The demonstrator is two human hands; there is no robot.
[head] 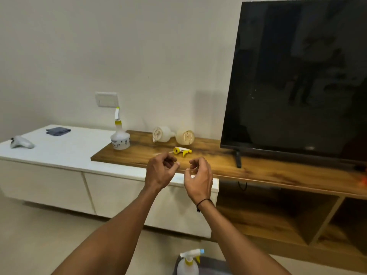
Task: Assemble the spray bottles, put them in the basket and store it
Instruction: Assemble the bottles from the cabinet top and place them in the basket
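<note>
A white spray bottle [120, 136] with a yellow collar stands upright at the left end of the wooden shelf [258, 171]. A loose yellow and white spray head [182, 151] lies on the shelf just beyond my hands. Two white bottles [162, 133] [185, 137] lie on their sides behind it. My left hand [161, 171] and my right hand [199, 175] hover side by side over the shelf's front edge, fingers curled and apart, holding nothing. Another assembled spray bottle [188, 262] stands at the bottom edge in a dark grey basket [214, 264], mostly cut off.
A large black television [297, 80] stands on the shelf's right part. A white cabinet [59, 155] to the left bears a grey cloth [58, 131] and a grey controller [21, 142]. Open wooden compartments [278, 219] lie under the shelf. Something orange [364, 180] shows at the right edge.
</note>
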